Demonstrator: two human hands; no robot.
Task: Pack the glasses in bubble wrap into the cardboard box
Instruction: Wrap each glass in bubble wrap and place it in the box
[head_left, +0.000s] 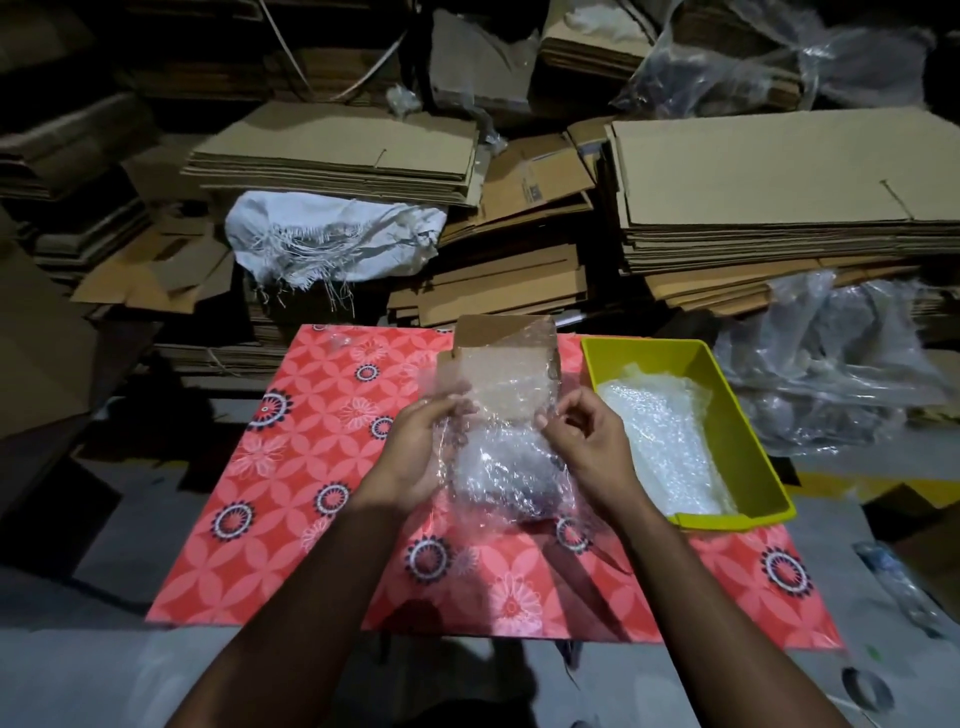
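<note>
No text can be read; small dark print on a flattened brown cardboard sheet (535, 189) is too blurred.

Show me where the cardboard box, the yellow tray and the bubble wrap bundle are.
cardboard box (480, 326): head view, on its raised back flap.
yellow tray (737, 410): head view, on its inner right wall.
bubble wrap bundle (506, 475): head view, on its middle, between the hands.

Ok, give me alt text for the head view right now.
Two hands, left hand and right hand, hold a bubble-wrapped bundle over a red flowered table, in front of a small open cardboard box. A yellow bin with more bubble wrap sits to the right.
</note>
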